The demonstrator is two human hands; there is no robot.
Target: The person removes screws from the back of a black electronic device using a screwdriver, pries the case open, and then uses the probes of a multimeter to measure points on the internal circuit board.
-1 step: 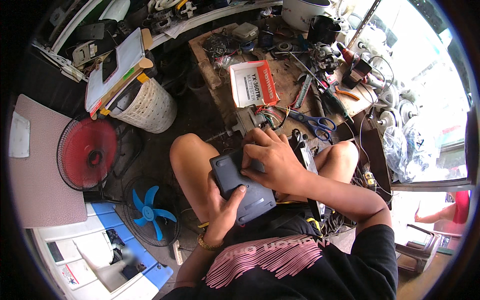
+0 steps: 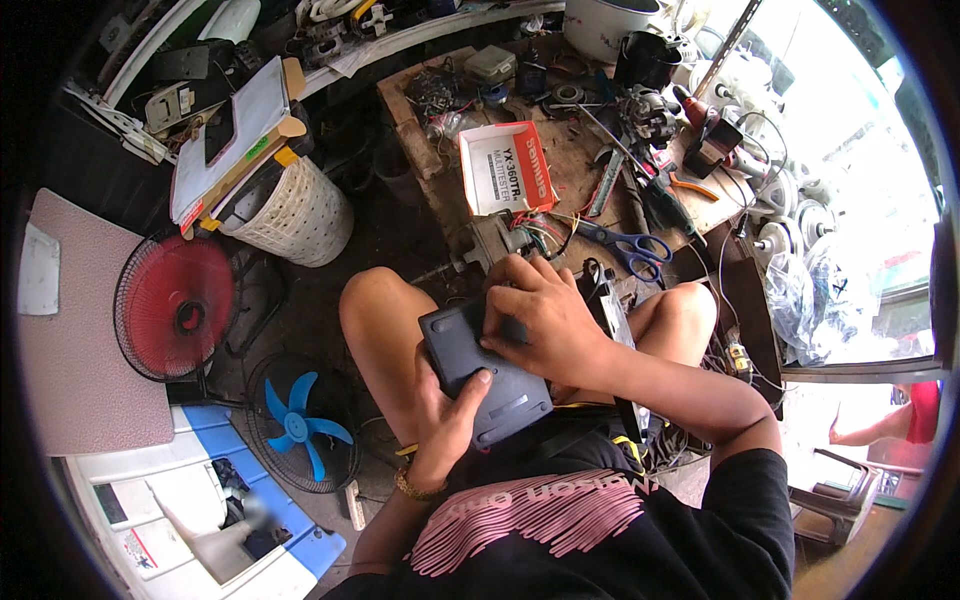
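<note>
A flat black plastic device (image 2: 505,408), underside up with small round feet, rests over my lap between my knees. My left hand (image 2: 443,410) grips its left side, thumb on its face. My right hand (image 2: 530,315) lies over its upper part, fingers bent and pinched against it; whatever is between the fingertips is hidden. Just right of the device is another dark item with a pale strip (image 2: 625,325). Beyond my hands are a metal motor part with wires (image 2: 495,240), blue-handled scissors (image 2: 640,250) and an open red-and-white cardboard box (image 2: 505,170).
A cluttered wooden workbench (image 2: 425,145) spans ahead, with tools (image 2: 665,200). At left stand a perforated basket (image 2: 300,215), a red fan (image 2: 165,315) and a blue-bladed fan (image 2: 310,430). Bagged white parts (image 2: 810,290) fill the right. Another person's leg (image 2: 875,425) shows at far right.
</note>
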